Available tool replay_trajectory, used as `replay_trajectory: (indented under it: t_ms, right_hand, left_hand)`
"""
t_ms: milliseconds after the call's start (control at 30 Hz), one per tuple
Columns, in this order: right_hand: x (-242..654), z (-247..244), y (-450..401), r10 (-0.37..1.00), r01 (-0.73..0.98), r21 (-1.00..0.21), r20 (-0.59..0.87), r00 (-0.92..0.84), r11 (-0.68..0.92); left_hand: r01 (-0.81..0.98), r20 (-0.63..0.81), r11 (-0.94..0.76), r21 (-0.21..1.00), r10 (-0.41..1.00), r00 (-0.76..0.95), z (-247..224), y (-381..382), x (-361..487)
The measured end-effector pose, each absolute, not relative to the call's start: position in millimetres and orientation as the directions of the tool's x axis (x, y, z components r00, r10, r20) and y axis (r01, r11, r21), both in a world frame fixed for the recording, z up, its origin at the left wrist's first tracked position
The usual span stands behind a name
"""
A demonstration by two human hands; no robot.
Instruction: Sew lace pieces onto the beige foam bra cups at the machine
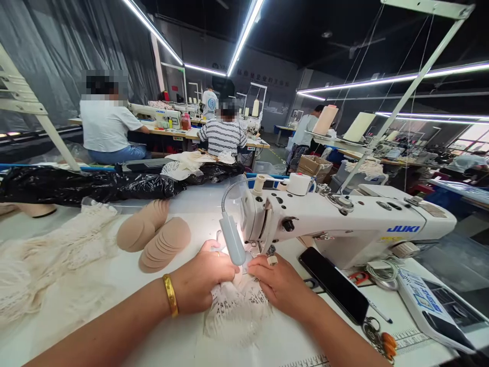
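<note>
Working at the white JUKI sewing machine (344, 216), both bare hands gather at its needle end on a piece of cream openwork lace fabric (237, 311). That fabric lies just before the machine's needle end, spilling toward the person over the white bench (183, 346). The left hand (208, 275) has its fingers curled closed on the fabric's left side; the right hand (280, 280) sets bent fingers on the opposite edge, whether pinching or only pressing I cannot tell. A grey gooseneck lamp (232, 239) on the machine hides the needle, so no finished seam can be made out. This piece seems partway through. Left of the machine, stacked beige oval pads (164, 247) lie loose, probably yet to be used; farther left rests a heap of cream lace (61, 244), finished or waiting, I cannot tell.
</note>
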State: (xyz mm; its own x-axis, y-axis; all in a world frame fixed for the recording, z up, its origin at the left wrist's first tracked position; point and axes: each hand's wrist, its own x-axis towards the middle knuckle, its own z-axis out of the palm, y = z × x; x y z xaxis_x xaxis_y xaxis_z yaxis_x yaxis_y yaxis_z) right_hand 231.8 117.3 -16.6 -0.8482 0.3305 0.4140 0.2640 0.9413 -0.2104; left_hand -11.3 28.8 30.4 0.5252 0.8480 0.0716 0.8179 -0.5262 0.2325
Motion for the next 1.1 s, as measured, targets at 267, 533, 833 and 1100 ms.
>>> replay_trajectory:
  t_ms: [267,533,833,1100]
  right_hand:
    - [232.9,-8.8,121.4,0.397,0.306,-0.255,0.538,-0.743,0.917]
    - [232.2,-7.0,122.2,0.453,0.299,-0.358,0.502,-0.737,0.885]
    - [234.2,1.5,105.3,0.337,0.207,-0.287,0.537,-0.773,0.935]
    - [221.9,-10.1,99.6,0.355,0.314,-0.175,0.306,-0.883,0.933]
  left_hand:
    - [0.838,0.071,-0.479,0.261,0.875,0.478,30.3,38.4,-14.9]
    - [0.840,0.064,-0.477,0.258,0.876,0.477,27.9,37.4,-13.7]
    - [0.858,0.069,-0.455,0.238,0.889,0.453,29.3,27.6,-16.6]
    - [0.976,-0.034,-0.216,-0.031,0.976,0.215,38.6,13.3,12.0]
